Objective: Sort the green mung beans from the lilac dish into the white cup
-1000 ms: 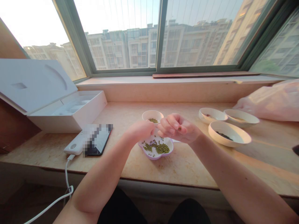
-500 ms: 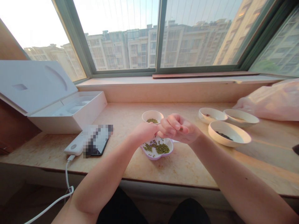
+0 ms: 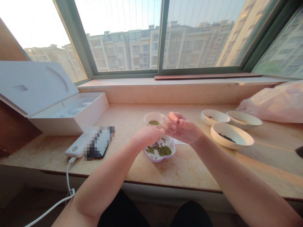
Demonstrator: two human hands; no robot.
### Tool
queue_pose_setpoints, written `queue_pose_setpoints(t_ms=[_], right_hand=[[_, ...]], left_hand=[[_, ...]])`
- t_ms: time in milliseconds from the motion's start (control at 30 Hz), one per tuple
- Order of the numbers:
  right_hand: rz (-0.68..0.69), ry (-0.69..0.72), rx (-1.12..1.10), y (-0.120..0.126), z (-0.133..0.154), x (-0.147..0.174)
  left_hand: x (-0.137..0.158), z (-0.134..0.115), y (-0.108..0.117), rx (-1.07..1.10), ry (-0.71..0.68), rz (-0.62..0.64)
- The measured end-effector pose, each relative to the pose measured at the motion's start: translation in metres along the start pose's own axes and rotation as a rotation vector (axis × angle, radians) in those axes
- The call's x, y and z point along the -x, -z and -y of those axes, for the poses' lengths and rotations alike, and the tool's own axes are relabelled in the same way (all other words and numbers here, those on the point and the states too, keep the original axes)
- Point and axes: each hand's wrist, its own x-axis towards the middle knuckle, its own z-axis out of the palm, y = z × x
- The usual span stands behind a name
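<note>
Above a shallow pale-purple dish (image 3: 158,160) my right hand (image 3: 182,127) is closed in a pinch, a small dark bean (image 3: 178,121) at its fingertips. My left hand (image 3: 150,135) meets it from the left, and its fingers are mostly hidden, so I cannot see what they hold. Green mung beans (image 3: 165,150) lie loose in the dish. Just behind the hands stands a white bowl (image 3: 147,120) with more mung beans (image 3: 154,122) in it, its right edge partly covered by my right hand.
Right of my hands stand a white bowl (image 3: 243,140) with dark beans and two more bowls, the left one (image 3: 216,114) and right one (image 3: 251,123). A plastic bag (image 3: 276,102) lies behind. On the left are an open white box (image 3: 91,110), a phone (image 3: 103,151) and a cabled power bank (image 3: 75,147).
My right hand has lifted and turned slightly, and the pinched bean has moved up and left. My left hand has shifted slightly, and more of the dish's back part shows.
</note>
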Motion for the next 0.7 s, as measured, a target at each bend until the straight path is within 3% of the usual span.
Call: queue_pose_setpoints(t_ms=[167, 333, 467, 700], right_hand=[[-0.355, 0.058, 0.145, 0.007, -0.005, -0.010], [-0.657, 0.105, 0.807, 0.027, -0.021, -0.017], [-0.686, 0.095, 1.225, 0.040, -0.030, -0.016], [-0.667, 0.076, 1.365, 0.057, -0.040, -0.014]], left_hand=[[0.005, -0.002, 0.004, -0.179, 0.031, 0.099], [0.005, -0.005, 0.014, -0.185, -0.094, 0.134], [0.002, -0.006, 0.020, -0.067, -0.193, 0.112], [0.005, -0.013, 0.032, 0.300, -0.265, 0.236]])
